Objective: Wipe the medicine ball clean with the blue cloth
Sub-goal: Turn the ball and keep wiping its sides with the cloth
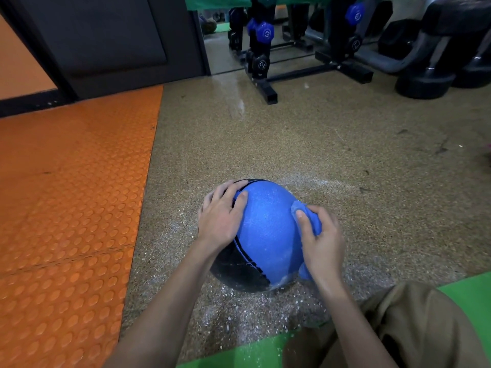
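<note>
Medicine ball (pixel 265 229) rested on speckled floor (pixel 332 144), near green mat (pixel 467 290) edge. Left hand (pixel 221 219) spread flat on ball's upper left. Right hand (pixel 322 241) clutched blue cloth (pixel 309 216) against right side; cloth mostly hidden under fingers.

Blue-and-black medicine ball (pixel 265 235), blue cloth (pixel 309 217), orange studded mat (pixel 71 208), speckled tan floor (pixel 318 144)

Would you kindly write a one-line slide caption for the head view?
Left hand steadies the medicine ball on the floor while the right hand presses the blue cloth against it.
</note>
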The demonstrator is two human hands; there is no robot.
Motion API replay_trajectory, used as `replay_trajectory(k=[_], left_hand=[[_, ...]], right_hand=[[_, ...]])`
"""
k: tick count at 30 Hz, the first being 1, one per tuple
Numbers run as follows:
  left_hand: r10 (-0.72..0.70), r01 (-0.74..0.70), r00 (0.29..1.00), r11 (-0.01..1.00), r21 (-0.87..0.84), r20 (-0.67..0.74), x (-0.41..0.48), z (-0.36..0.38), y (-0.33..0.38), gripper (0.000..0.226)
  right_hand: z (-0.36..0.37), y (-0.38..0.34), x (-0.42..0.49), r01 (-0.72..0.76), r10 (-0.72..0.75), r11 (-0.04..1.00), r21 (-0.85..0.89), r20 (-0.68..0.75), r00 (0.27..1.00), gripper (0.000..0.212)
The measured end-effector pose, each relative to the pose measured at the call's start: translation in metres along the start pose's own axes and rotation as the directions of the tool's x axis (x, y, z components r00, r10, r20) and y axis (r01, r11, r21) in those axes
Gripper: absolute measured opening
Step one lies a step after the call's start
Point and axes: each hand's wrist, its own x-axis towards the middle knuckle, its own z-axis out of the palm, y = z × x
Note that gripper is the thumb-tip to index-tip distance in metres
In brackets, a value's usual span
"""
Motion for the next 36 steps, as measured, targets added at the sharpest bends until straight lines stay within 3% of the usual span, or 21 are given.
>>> replay_trajectory(k=[4, 6, 9, 11, 18, 20, 25, 27, 31, 33, 36], left_hand=[[-0.005, 0.004, 1.0, 1.0, 0.017, 0.011, 0.0, -0.001, 0.003, 0.053], [-0.014, 0.013, 1.0, 1.0, 0.027, 0.016, 0.0, -0.001, 0.006, 0.044], [0.006, -0.006, 1.0, 1.0, 0.016, 0.009, -0.001, -0.002, 0.004, 0.048], [-0.002, 0.002, 1.0, 1.0, 0.004, 0.008, -0.001, -0.003, 0.003, 0.041], [-0.015, 0.014, 1.0, 0.999, 0.035, 0.013, -0.003, -0.004, 0.01, 0.038], [-0.006, 0.005, 1.0, 0.999, 0.041, 0.01, -0.003, -0.002, 0.01, 0.037], [-0.008, 0.009, 1.0, 1.0, -0.014, 0.012, 0.0, -0.004, 0.001, 0.055], [-0.016, 0.018, 1.0, 0.998, -0.06, 0.024, 0.001, -0.007, -0.002, 0.055], [-0.023, 0.027, 0.999, 0.997, -0.068, 0.046, -0.001, -0.009, -0.003, 0.038], [-0.022, 0.024, 0.999, 0.998, -0.053, 0.046, 0.0, -0.007, -0.002, 0.039], [0.007, -0.005, 0.999, 0.999, -0.037, 0.054, 0.003, -0.005, -0.002, 0.057]], right_hand=[[-0.003, 0.01, 0.007, -0.147, 0.146, 0.988, 0.051, 0.023, 0.989, 0.019], [-0.003, -0.001, -0.003, -0.057, 0.057, 0.998, -0.008, -0.001, 0.998, 0.019], [-0.001, -0.017, -0.018, 0.118, -0.118, 0.992, -0.054, -0.007, 0.993, 0.02], [0.0, -0.016, -0.015, 0.124, -0.125, 0.991, -0.056, -0.007, 0.992, 0.022], [0.0, 0.022, 0.007, -0.2, 0.2, 0.979, 0.042, -0.006, 0.98, 0.023], [-0.001, 0.014, -0.002, -0.127, 0.125, 0.991, -0.036, -0.039, 0.991, 0.021], [0.005, -0.013, -0.027, 0.241, -0.259, 0.955, -0.172, -0.088, 0.962, 0.034], [0.006, -0.01, -0.022, 0.256, -0.268, 0.955, -0.153, -0.068, 0.961, 0.037], [0.002, 0.0, -0.007, 0.064, -0.066, 0.996, -0.066, -0.037, 0.997, 0.027], [0.003, -0.006, -0.013, 0.114, -0.122, 0.988, -0.101, -0.071, 0.99, 0.027], [0.009, -0.018, -0.03, 0.299, -0.315, 0.94, -0.164, -0.081, 0.946, 0.031]])
